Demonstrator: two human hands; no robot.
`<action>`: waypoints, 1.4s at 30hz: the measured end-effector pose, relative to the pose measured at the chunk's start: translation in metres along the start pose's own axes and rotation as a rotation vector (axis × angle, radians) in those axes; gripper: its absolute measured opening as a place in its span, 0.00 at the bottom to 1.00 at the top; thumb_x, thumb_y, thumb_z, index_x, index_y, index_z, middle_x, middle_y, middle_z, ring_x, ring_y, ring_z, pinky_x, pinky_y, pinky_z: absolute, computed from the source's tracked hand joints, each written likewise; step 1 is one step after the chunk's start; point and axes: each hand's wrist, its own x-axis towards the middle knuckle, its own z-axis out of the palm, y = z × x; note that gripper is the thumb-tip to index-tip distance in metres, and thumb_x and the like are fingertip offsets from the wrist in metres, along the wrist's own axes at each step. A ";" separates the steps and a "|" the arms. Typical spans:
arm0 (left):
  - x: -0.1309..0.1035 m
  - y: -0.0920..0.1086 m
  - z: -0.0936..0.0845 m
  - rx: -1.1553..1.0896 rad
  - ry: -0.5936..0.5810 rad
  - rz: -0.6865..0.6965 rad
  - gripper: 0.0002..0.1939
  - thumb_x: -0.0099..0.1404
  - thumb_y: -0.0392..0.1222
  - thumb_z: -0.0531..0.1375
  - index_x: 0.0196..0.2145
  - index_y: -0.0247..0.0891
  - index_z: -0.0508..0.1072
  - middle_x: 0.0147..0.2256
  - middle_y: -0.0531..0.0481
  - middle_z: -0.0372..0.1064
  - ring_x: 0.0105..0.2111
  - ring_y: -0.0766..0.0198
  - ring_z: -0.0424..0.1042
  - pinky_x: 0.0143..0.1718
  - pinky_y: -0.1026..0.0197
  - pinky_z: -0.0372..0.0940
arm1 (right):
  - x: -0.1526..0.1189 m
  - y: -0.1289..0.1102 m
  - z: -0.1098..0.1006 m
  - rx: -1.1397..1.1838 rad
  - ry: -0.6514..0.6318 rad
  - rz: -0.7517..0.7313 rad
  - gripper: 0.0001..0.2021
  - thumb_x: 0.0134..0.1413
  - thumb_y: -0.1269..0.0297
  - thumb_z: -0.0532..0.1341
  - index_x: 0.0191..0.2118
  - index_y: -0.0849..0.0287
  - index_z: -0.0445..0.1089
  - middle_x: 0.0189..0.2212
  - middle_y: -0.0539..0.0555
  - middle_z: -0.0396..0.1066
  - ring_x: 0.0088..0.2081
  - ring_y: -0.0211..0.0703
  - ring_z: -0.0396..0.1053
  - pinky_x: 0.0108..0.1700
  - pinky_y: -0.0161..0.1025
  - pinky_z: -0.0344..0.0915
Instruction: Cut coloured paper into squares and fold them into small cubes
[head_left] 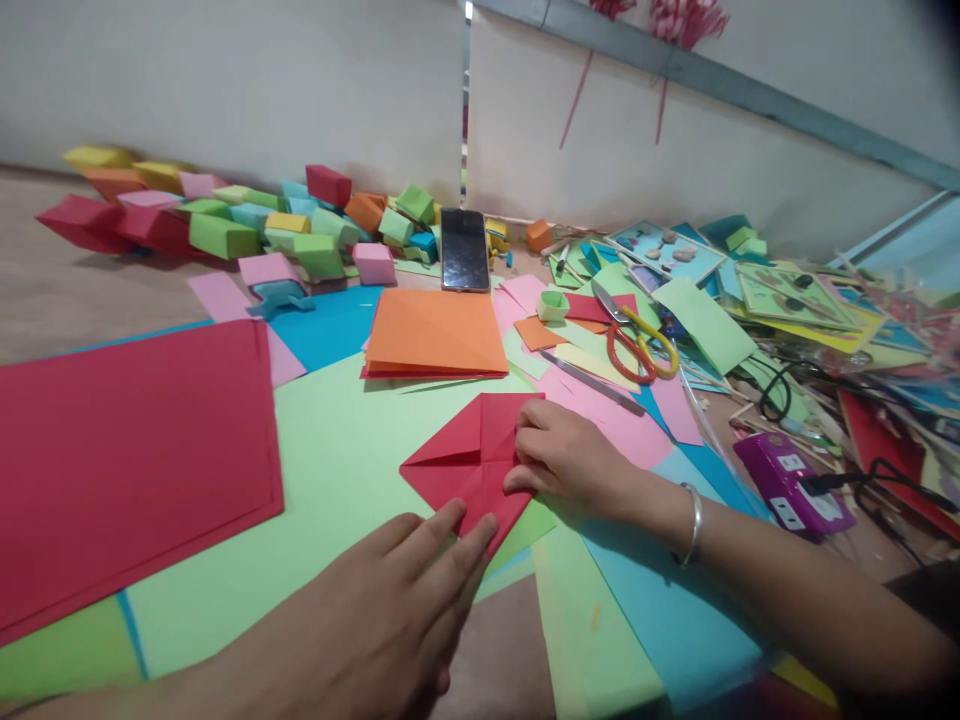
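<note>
A red folded paper point(491, 462) lies on a light green sheet point(337, 470), its corners turned in toward the middle and crease lines showing. On its near edge rest the stretched fingers of my left hand point(420, 590), lying fairly flat. My right hand point(574, 455), with a silver bangle on the wrist, has its fingers curled and pinched on the right side of the same paper. Just beyond sits a stack of folded orange paper point(439, 330) with red underneath. To the left are large red sheets point(135, 460).
Paper boxes in many colours point(232, 220) line the back wall. A phone point(464, 250) leans there. Scissors point(637, 340) and a metal blade point(592, 382) lie right of the orange stack. A purple power strip point(793, 485) with black cables and piled scraps fills the right.
</note>
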 end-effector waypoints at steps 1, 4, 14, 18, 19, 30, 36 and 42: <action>0.000 0.000 -0.001 -0.002 -0.003 -0.001 0.20 0.65 0.47 0.60 0.52 0.39 0.78 0.53 0.42 0.75 0.51 0.49 0.70 0.46 0.53 0.65 | 0.000 0.000 0.000 0.004 0.000 0.001 0.18 0.57 0.55 0.67 0.24 0.62 0.66 0.28 0.51 0.60 0.31 0.39 0.56 0.30 0.36 0.50; 0.005 -0.002 -0.003 -0.027 -0.034 -0.002 0.18 0.64 0.49 0.62 0.48 0.40 0.80 0.51 0.44 0.76 0.49 0.49 0.70 0.43 0.53 0.66 | 0.001 0.002 0.000 0.017 -0.001 -0.003 0.19 0.56 0.54 0.68 0.24 0.62 0.66 0.28 0.51 0.60 0.31 0.39 0.56 0.30 0.36 0.50; 0.024 -0.035 -0.018 -0.329 -0.017 0.089 0.13 0.72 0.33 0.53 0.37 0.43 0.78 0.41 0.54 0.78 0.39 0.64 0.71 0.43 0.63 0.65 | 0.004 0.001 -0.001 0.026 -0.027 0.012 0.19 0.54 0.52 0.68 0.24 0.62 0.66 0.29 0.51 0.61 0.32 0.39 0.56 0.31 0.36 0.48; 0.024 -0.034 -0.012 -0.275 0.010 0.086 0.11 0.70 0.38 0.57 0.47 0.41 0.76 0.43 0.49 0.77 0.41 0.60 0.71 0.45 0.61 0.65 | 0.004 0.000 -0.001 0.026 -0.040 0.023 0.19 0.55 0.52 0.68 0.24 0.62 0.66 0.29 0.51 0.61 0.31 0.39 0.55 0.31 0.37 0.48; 0.023 -0.033 -0.007 -0.243 0.020 0.105 0.12 0.69 0.40 0.58 0.49 0.42 0.75 0.45 0.48 0.76 0.41 0.59 0.71 0.46 0.60 0.65 | 0.004 0.000 -0.001 0.026 -0.042 0.023 0.19 0.55 0.52 0.68 0.24 0.62 0.67 0.30 0.51 0.62 0.32 0.39 0.56 0.31 0.37 0.49; 0.019 -0.031 0.008 0.026 0.043 0.188 0.22 0.71 0.51 0.55 0.58 0.41 0.72 0.55 0.44 0.73 0.43 0.54 0.73 0.39 0.56 0.62 | 0.001 -0.002 -0.002 0.093 -0.008 0.098 0.15 0.55 0.57 0.68 0.29 0.60 0.66 0.32 0.52 0.62 0.33 0.40 0.57 0.32 0.36 0.52; 0.019 -0.033 -0.005 -0.009 -0.057 0.205 0.23 0.71 0.48 0.56 0.61 0.44 0.68 0.60 0.47 0.69 0.46 0.56 0.74 0.41 0.57 0.66 | -0.001 0.001 -0.010 0.248 -0.059 0.050 0.21 0.49 0.50 0.71 0.36 0.60 0.64 0.36 0.53 0.63 0.36 0.42 0.59 0.35 0.36 0.57; 0.017 -0.035 -0.007 -0.030 -0.030 0.191 0.23 0.71 0.45 0.57 0.62 0.44 0.68 0.60 0.47 0.69 0.49 0.55 0.73 0.43 0.57 0.66 | -0.004 0.015 -0.019 0.155 -0.070 0.124 0.24 0.40 0.53 0.76 0.33 0.59 0.62 0.36 0.52 0.61 0.36 0.42 0.58 0.35 0.36 0.54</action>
